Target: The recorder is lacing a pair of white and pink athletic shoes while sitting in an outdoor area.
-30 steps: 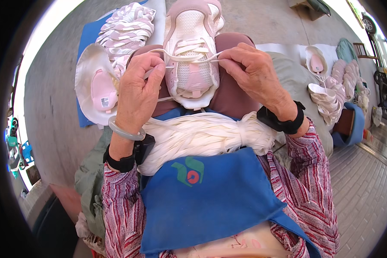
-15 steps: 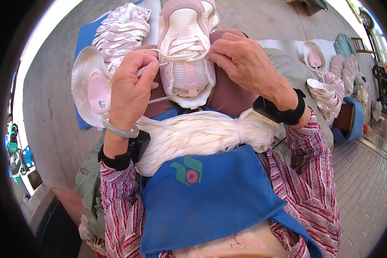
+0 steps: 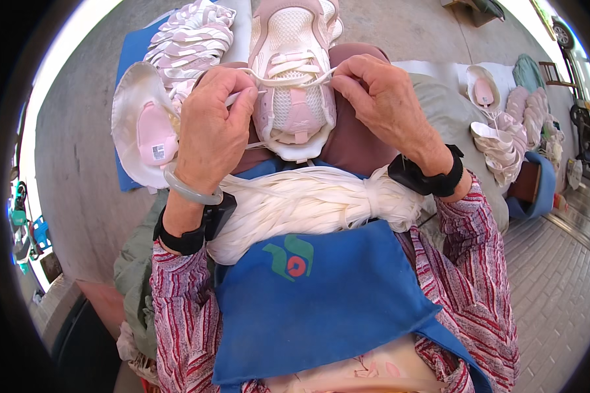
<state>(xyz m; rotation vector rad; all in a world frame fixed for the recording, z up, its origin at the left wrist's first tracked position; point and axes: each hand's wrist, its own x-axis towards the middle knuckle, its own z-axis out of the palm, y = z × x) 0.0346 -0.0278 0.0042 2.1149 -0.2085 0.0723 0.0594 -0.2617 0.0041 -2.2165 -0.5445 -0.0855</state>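
A pink and white sneaker upper (image 3: 298, 118) rests between my knees, partly laced, its collar toward me. A white shoelace (image 3: 283, 82) runs across it in a loose curve. My left hand (image 3: 216, 124), at the upper's left side, pinches one part of this lace between thumb and fingers, and a short lace end pokes out beside the thumb. On the other side, my right hand (image 3: 383, 108) is closed on the lace at the upper's right edge. A thick bundle of loose white laces (image 3: 308, 200) lies across my lap, just above the blue apron (image 3: 321, 301).
To the left sit a white upper with a pink inner base (image 3: 156, 131) and a stack of pink and white uppers (image 3: 193, 46). More uppers (image 3: 505, 141) lie at the right beside a blue-sided stool or box (image 3: 537, 187). Grey floor (image 3: 78, 164) surrounds them.
Both hands stay on the lace, and the lace lies slightly straighter across the upper. The whole view has shifted a little, so the upper appears farther right.
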